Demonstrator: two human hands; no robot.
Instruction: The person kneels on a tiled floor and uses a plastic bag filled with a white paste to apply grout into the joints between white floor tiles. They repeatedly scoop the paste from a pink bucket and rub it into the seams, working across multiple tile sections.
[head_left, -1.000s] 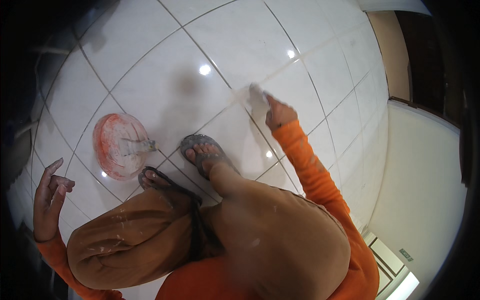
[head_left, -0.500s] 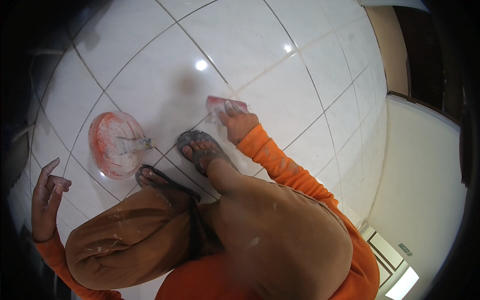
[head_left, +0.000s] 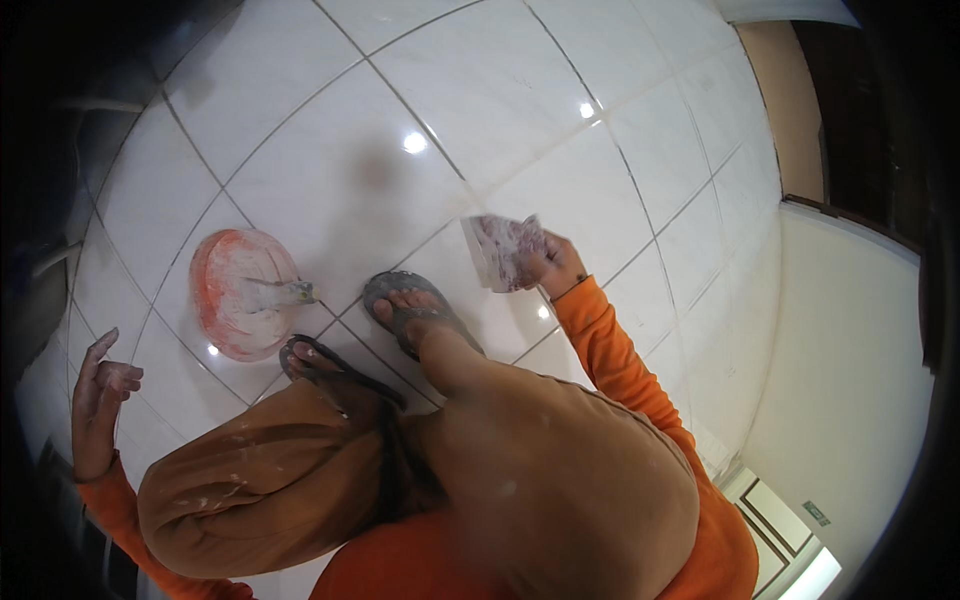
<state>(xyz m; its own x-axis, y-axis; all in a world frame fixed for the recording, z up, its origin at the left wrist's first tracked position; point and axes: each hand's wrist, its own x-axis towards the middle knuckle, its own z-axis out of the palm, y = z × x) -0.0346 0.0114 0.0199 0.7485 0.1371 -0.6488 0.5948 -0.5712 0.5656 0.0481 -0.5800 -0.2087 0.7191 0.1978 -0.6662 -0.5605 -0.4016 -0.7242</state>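
Note:
In my right hand (head_left: 553, 268) is a flat rectangular red spreader (head_left: 508, 250), smeared with white paste. It is tilted off the tiles, its pale edge facing left. My fingers grip its right side. My left hand (head_left: 102, 400), dusted white, hovers beside my left knee with fingers apart and partly bent, holding nothing. A shallow red bowl (head_left: 215, 300), streaked with white residue, stands on the floor ahead of my left foot. Across it rests a paste-covered hand tool (head_left: 285, 292), its handle pointing right over the rim; its kind is unclear.
White floor tiles (head_left: 300, 150) with dark joints lie all around; some joints further ahead look pale and filled. My sandalled feet (head_left: 410, 305) stand between the bowl and the spreader. A pale wall (head_left: 840, 330) and a dark doorway (head_left: 870, 130) are at the right.
My right hand has lifted the spreader off the floor, moved right and nearer to me, and turned its smeared face into view. My left hand stays nearly still.

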